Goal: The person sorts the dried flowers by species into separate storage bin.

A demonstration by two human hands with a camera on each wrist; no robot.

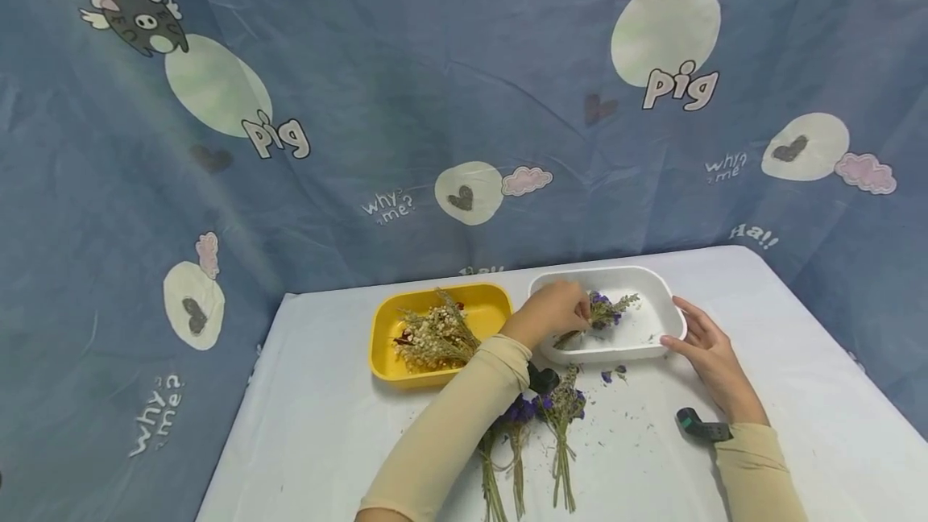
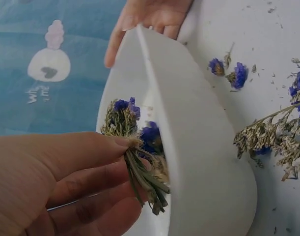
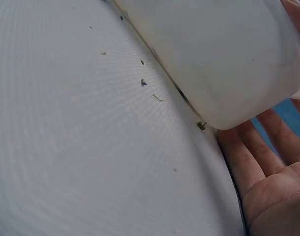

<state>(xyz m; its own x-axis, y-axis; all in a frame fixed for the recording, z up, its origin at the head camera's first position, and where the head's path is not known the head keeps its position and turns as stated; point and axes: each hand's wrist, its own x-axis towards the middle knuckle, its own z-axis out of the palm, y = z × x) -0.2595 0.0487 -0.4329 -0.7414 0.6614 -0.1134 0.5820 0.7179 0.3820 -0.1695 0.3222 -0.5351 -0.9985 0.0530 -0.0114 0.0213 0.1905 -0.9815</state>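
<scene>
Over the white tray (image 1: 656,321) my left hand (image 1: 554,312) pinches a small dried flower bunch (image 2: 121,123) between thumb and fingers. Purple blossoms top this bunch, twine wraps its middle, and its cut green stems point down. Just behind it, inside the tray, more purple flowers (image 2: 150,135) and twine show. At the tray's right end, my right hand (image 1: 714,357) holds the corner, thumb on the near side and fingers toward the far side. Seen from the right wrist, those fingers (image 3: 245,152) reach beside the tray's outer wall.
Left of the white tray stands a yellow tray (image 1: 377,345) with dried cream-coloured flowers (image 1: 435,337). Bunches with purple heads (image 1: 561,409) lie on the white tablecloth (image 1: 312,425) in front. Loose blossoms (image 1: 612,374) and crumbs are scattered nearby. A blue patterned curtain (image 1: 406,87) hangs behind.
</scene>
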